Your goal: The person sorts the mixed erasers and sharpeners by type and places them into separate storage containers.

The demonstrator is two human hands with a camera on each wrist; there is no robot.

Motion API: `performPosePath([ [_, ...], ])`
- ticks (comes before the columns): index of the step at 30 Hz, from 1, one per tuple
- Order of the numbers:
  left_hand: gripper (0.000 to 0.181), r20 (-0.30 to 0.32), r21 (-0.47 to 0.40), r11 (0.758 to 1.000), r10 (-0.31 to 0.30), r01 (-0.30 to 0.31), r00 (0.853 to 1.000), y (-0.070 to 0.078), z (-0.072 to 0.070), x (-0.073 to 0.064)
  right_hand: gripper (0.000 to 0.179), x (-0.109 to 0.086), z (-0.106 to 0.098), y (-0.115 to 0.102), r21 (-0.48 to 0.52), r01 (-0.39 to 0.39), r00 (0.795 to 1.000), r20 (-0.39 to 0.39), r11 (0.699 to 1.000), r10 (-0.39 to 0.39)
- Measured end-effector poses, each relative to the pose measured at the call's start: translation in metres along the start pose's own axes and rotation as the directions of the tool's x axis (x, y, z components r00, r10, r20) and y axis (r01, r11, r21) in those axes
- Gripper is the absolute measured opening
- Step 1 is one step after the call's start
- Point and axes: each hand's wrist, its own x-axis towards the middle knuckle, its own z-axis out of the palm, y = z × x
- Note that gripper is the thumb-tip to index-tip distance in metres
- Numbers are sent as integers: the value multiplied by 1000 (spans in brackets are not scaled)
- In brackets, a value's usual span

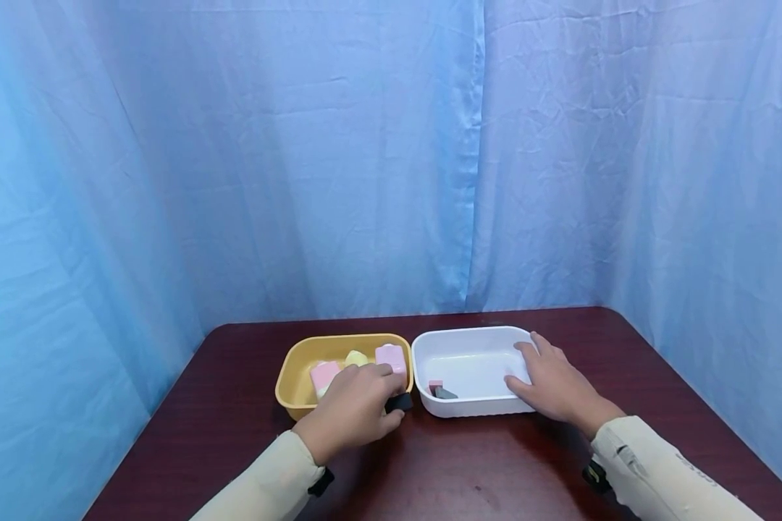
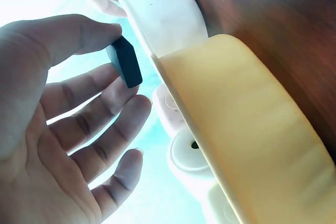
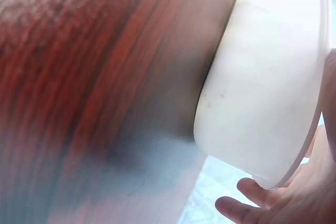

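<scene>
My left hand (image 1: 358, 405) pinches a small black block (image 1: 400, 403) between thumb and fingertips, in front of the yellow bin (image 1: 293, 387) near where it meets the white bin (image 1: 476, 407). In the left wrist view the black block (image 2: 126, 62) is tilted, held clear of the bin's rim. My right hand (image 1: 557, 380) rests at the right end of the white bin, fingers spread over its rim and thumb near the front edge. The white bin holds a small pink piece (image 1: 435, 386) and a grey piece (image 1: 445, 394) in its front left corner.
Inside the yellow bin lie a pink block (image 1: 324, 374), a pale yellow piece (image 1: 356, 358) and a lilac block (image 1: 391, 356), partly hidden by my left hand. Both bins stand side by side on a dark red-brown table (image 1: 456, 470). Blue curtains (image 1: 378, 159) surround it.
</scene>
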Motion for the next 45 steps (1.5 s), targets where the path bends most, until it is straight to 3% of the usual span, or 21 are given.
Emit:
performPosePath([
  [6,19,-34,-9,1000,-28,27,999,1,2,18,74,1,1,0,12,-7,1000,2,1000,7],
  [12,24,-77,45,999,1,3,997,4,5,34,74,1,0,-1,23,-16,1000,9,1000,16],
  [22,31,-8,40,999,-28,28,1000,12,7,60,73,1,1,-4,50,-27,999,20,998,26],
  [33,29,25,32,998,-58,57,998,10,12,72,71,2,-1,-5,40,-29,1000,8,999,29],
  [45,22,85,22,999,-33,32,996,12,24,80,69,-2,-1,-5,63,-31,999,14,998,30],
])
